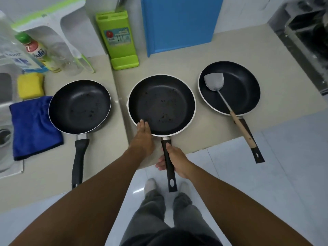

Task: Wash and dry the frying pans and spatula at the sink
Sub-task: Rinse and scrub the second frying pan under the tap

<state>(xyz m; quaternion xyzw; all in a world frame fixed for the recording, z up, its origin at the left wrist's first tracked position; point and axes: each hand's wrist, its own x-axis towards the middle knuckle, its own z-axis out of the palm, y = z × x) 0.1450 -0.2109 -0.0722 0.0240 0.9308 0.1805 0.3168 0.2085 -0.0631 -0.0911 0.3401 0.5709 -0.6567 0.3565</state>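
Three pans sit in a row on the counter (177, 68), and I'm on the middle pan (161, 103), which lies close to the front edge with its black handle (172, 181) sticking out over the floor. There's open counter on both sides of it: a clear strip to the left pan (79, 107), a slightly narrower one to the right pan (229, 87). The left pan's rim overlaps a corner of the blue cloth (33, 128), with the yellow sponge (30, 85) just behind that, near the sink (5, 86). The spatula (231, 113) lies in the right pan, blade in the bowl, wooden grip running out over the rim along that pan's own handle. My left hand (143, 137) reaches forward with the fingers straight and relaxed, tips resting on the near-left rim of the middle pan, holding nothing. My right hand (174, 158) is wrapped around the middle pan's handle, thumb on top pointing toward the bowl (only the fingertips peek out on the handle's far side). The sink is cut off at the left edge, so I can't read the basin. The stove (305, 32) at top right is blurred. The right pan's handle is half covered by the spatula. Dark specks mark the left and middle pans.
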